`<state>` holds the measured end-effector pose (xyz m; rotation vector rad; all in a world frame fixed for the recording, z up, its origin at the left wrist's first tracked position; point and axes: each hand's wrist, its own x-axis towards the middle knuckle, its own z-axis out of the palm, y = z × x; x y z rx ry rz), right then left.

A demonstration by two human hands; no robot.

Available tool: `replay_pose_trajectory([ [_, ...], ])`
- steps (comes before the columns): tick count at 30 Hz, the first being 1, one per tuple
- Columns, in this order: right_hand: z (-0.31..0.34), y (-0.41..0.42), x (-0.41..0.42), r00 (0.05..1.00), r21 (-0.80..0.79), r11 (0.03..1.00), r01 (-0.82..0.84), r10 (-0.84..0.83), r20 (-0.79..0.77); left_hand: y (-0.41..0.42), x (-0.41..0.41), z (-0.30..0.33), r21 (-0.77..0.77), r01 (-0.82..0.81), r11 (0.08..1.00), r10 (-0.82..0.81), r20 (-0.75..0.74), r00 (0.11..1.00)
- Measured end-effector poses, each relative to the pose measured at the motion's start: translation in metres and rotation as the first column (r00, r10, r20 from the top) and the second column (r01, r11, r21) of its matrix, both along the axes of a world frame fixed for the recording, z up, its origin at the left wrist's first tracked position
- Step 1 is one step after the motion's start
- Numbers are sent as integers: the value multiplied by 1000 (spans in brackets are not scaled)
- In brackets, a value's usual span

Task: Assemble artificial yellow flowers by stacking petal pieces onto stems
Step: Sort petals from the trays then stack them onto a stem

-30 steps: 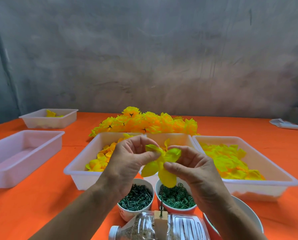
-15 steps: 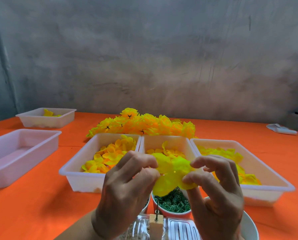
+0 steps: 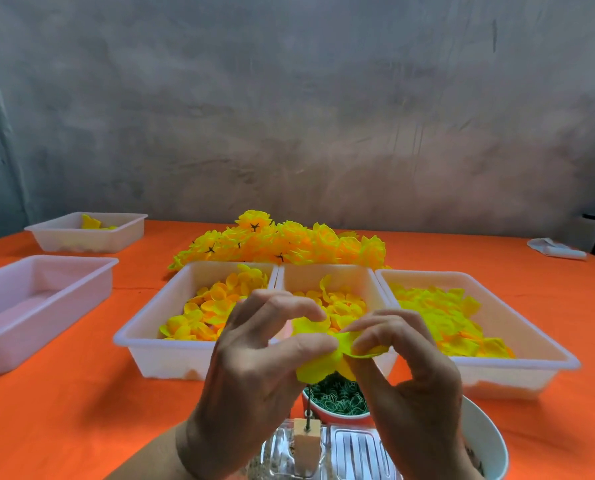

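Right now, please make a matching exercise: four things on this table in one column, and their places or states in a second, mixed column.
Things:
1. petal piece
2. finished flowers
3. green rings
4. left tray

Places or states:
A. in a small bowl
B. pinched by both hands, left hand and right hand
C. piled behind the trays
D. holds no petals

Pairs: 1-B, 2-C, 3-A, 4-D

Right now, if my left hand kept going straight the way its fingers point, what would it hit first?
Probably the right hand: the left hand points rightward across the yellow petal piece both pinch, though depth is unclear.
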<state>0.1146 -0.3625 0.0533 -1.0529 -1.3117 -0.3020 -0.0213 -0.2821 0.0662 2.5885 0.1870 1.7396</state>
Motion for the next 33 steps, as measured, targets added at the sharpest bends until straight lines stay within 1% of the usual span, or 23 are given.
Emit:
replay_pose_trajectory([
  [1,1,0,-1,992,-63,995,-81,74,-106,-2,0,2,-90,37,995,-38,-12,999],
  [2,2,0,-2,965,-130,976,-173,142,-223,-5,0,5,-225,87,970,-90,0,996],
  [3,5,0,-2,912,-186,940,-285,206,-355,-9,0,8,-412,162,897,-158,44,986],
  [4,6,1,-1,829,-211,889,-407,263,-494,-12,1,12,-616,257,745,-231,123,965],
  [5,6,3,1,726,-208,827,-522,302,-618,-14,2,14,-777,334,534,-280,210,937],
  [6,7,4,2,640,-199,775,-599,314,-702,-14,4,14,-868,379,322,-302,286,910],
  [7,8,5,2,584,-202,735,-648,309,-750,-12,6,13,-908,386,165,-292,329,898],
  [8,8,6,2,546,-207,700,-684,303,-781,-11,7,13,-924,379,53,-272,352,896],
  [9,9,6,1,510,-206,668,-715,296,-808,-9,8,14,-925,378,-31,-244,374,895],
  [10,8,7,1,479,-202,645,-737,289,-829,-7,8,15,-919,385,-88,-207,395,895],
  [11,7,7,1,458,-200,627,-753,281,-844,-5,9,14,-913,391,-115,-171,406,898],
  [12,6,8,1,451,-206,613,-763,276,-849,-4,9,13,-911,393,-120,-137,408,903],
  [14,6,9,1,461,-230,600,-766,264,-847,-3,9,11,-924,376,-75,-96,382,919],
  [16,6,10,1,471,-242,606,-758,252,-845,-3,9,9,-932,363,-12,-97,363,927],
  [18,8,11,2,446,-218,613,-759,246,-860,-2,9,8,-932,361,-2,-106,359,927],
  [19,8,11,2,423,-199,615,-763,242,-873,0,9,7,-929,368,-26,-102,369,924],
  [20,8,11,3,407,-188,614,-767,238,-882,2,9,7,-921,382,-74,-90,387,918],
  [24,4,15,3,344,-171,585,-793,198,-918,7,12,6,-838,432,-332,-44,472,881],
  [25,4,15,3,326,-167,570,-804,187,-927,7,12,6,-823,432,-370,-40,478,877],
  [27,4,16,1,310,-165,547,-821,183,-933,9,13,4,-810,429,-399,-29,479,877],
  [30,5,17,1,309,-162,563,-811,176,-934,8,10,4,-842,394,-368,-48,441,896],
  [31,6,17,1,325,-173,582,-794,167,-931,7,8,5,-862,373,-344,-80,423,903],
  [33,11,19,1,386,-226,627,-745,130,-913,5,3,8,-908,322,-267,-143,368,919],
])
